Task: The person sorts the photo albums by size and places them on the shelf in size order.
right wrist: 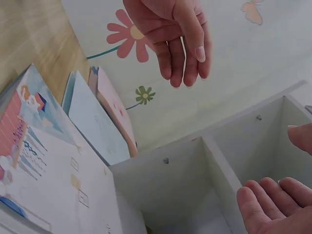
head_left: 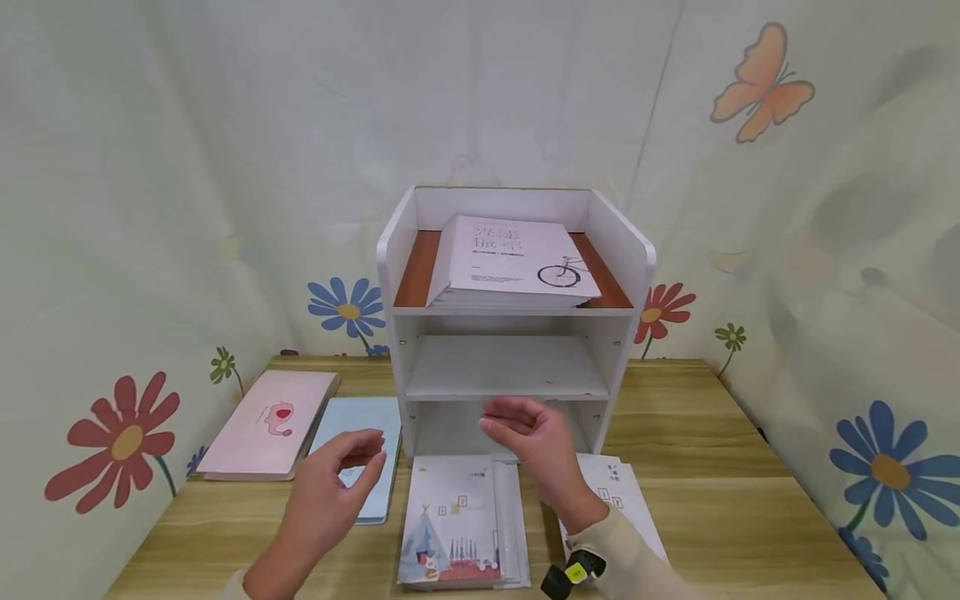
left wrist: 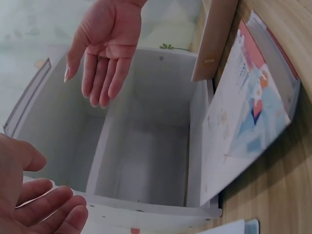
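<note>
Both bare hands hover in front of a white desktop shelf (head_left: 517, 367), apart from each other and holding nothing. My left hand (head_left: 330, 492), its fingers softly bent and thumb apart, is above the near edge of a pale blue book (head_left: 378, 458). The right hand (head_left: 536, 442) is before the lowest compartment, its fingers loosely bent. Between the two forearms lies a book with a tent picture (head_left: 450, 525), on top of another white book (head_left: 516, 525). In the left wrist view, both palms face the shelf's bare compartments (left wrist: 146, 141).
On the shelf's top tier lies a stack of white books (head_left: 517, 258), a bicycle on its cover. A pink book (head_left: 270, 425) lies at the left of the wooden table (head_left: 720, 467). Under the right forearm is another white book (head_left: 622, 500). A flowered curtain (head_left: 187, 208) surrounds the table.
</note>
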`<state>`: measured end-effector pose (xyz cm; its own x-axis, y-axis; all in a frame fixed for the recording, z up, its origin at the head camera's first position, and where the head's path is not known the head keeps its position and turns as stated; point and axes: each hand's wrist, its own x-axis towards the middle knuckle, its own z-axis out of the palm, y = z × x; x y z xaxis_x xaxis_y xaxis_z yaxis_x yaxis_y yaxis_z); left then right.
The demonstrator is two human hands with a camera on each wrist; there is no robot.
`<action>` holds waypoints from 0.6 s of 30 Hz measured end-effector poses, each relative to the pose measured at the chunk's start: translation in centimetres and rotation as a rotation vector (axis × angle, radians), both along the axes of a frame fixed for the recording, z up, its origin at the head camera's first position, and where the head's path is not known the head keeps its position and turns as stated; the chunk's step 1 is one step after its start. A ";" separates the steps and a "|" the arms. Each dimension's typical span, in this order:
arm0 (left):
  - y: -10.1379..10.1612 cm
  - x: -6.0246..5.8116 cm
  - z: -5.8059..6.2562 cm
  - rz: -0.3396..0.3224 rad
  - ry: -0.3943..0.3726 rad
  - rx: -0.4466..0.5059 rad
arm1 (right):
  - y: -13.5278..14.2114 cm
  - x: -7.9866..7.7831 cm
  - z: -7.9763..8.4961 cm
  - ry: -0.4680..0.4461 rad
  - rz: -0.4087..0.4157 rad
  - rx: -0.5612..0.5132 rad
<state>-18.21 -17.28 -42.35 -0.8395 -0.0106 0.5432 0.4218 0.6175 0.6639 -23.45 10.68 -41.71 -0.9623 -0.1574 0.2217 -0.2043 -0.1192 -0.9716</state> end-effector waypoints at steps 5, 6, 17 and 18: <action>-1.2 0.3 -0.7 0.026 -0.042 0.003 | -0.9 0.3 -0.8 -0.022 0.028 0.042; -1.4 0.3 -0.8 0.034 -0.052 0.005 | -1.1 0.4 -1.0 -0.027 0.035 0.048; -3.5 0.4 -2.1 0.124 -0.238 -0.001 | -2.7 0.9 -2.9 -0.144 0.117 -0.014; -3.7 0.3 -2.2 0.128 -0.261 -0.004 | -2.8 0.9 -3.0 -0.155 0.117 -0.021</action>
<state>-17.95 -20.95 -44.51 -0.9428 -0.1234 0.3096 0.1560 0.6574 0.7372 -22.60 7.86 -44.75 -0.9606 -0.2673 0.0767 -0.0359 -0.1541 -0.9874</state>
